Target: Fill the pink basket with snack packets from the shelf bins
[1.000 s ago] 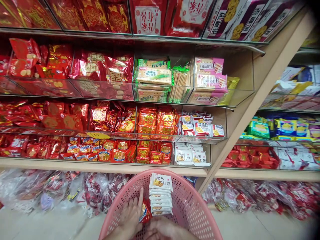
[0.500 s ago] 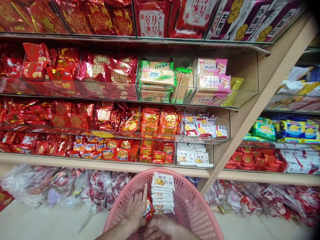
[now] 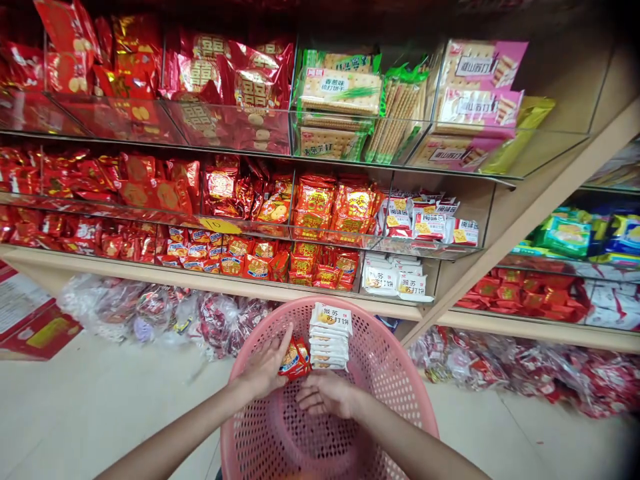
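Observation:
Both my hands are inside a round pink perforated basket (image 3: pixel 395 387) in front of a snack shelf. My left hand (image 3: pixel 263 369) has its fingers stretched out and rests against a small red and orange snack packet (image 3: pixel 295 358) standing on edge. My right hand (image 3: pixel 325 395) lies just below that packet and below a row of several white cracker packets (image 3: pixel 330 337) lined up against the basket's far wall. Its fingers are loosely curled, with the tips near the packets' lower edges. Whether it grips anything is hidden.
Tiered clear acrylic bins (image 3: pixel 240 133) hold red, orange, green, pink and white snack packets. A wooden shelf edge (image 3: pixel 210 283) runs in front of them. Clear bags of sweets (image 3: pixel 160 310) lie on the pale floor beneath. A slanted wooden post (image 3: pixel 500 247) divides off a second shelf section at right.
The view has tilted down and pulled back, so the basket and both forearms show more fully. My hands stay by the same packets; the red packet now stands more upright.

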The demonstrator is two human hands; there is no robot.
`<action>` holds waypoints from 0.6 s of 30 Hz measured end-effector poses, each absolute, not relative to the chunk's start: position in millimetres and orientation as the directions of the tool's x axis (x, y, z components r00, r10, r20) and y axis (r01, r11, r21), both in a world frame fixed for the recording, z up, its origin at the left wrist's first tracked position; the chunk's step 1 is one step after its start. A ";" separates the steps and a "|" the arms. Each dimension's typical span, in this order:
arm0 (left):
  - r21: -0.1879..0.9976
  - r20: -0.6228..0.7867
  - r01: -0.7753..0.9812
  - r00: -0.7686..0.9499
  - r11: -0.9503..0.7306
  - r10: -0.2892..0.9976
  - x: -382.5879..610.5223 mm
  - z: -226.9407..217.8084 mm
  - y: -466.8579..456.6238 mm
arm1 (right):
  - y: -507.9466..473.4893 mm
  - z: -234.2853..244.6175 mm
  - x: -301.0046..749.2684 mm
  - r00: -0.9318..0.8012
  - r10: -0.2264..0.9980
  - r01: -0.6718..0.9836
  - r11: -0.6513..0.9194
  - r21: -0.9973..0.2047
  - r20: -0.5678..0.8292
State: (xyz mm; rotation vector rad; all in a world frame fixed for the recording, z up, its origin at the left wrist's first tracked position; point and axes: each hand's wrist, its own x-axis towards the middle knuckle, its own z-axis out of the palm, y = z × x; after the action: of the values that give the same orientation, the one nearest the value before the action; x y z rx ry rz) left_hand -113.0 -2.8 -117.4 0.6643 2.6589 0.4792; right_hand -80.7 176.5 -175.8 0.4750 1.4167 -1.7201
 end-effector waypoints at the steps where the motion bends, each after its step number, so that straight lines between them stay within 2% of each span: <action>1: 0.421 -0.240 0.378 -0.831 0.825 0.503 -110.7 -112.0 -8.1 | 177.0 -177.1 -80.9 -0.576 -0.359 0.789 -0.011 -0.614 -0.734; 3: 0.457 -0.184 0.371 -0.850 0.809 0.494 -106.9 -98.8 -19.4 | 177.6 -179.0 -81.2 -0.577 -0.355 0.789 -0.007 -0.615 -0.736; 6: 0.512 -0.029 0.395 -0.880 0.763 0.475 -105.1 -79.8 -33.8 | 177.0 -178.6 -81.2 -0.580 -0.346 0.785 0.003 -0.619 -0.737; 9: 0.488 0.067 0.421 -0.892 0.765 0.448 -107.1 -69.8 -39.1 | 175.1 -174.4 -79.2 -0.581 -0.337 0.784 0.015 -0.621 -0.741; 15: 0.416 0.050 0.447 -0.881 0.792 0.471 -103.4 -72.4 -25.4 | 175.7 -157.9 -75.9 -0.627 -0.311 0.749 0.011 -0.662 -0.715; 18: 0.423 0.028 0.466 -0.864 0.777 0.503 -98.5 -76.0 -17.5 | 178.4 -142.5 -78.6 -0.732 -0.295 0.667 -0.126 -0.734 -0.614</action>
State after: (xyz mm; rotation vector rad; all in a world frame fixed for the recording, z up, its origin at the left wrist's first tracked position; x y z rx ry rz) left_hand -98.5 -17.5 -76.0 0.7867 2.8799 0.6506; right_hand -78.6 178.4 -142.5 0.4239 1.5019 -1.9177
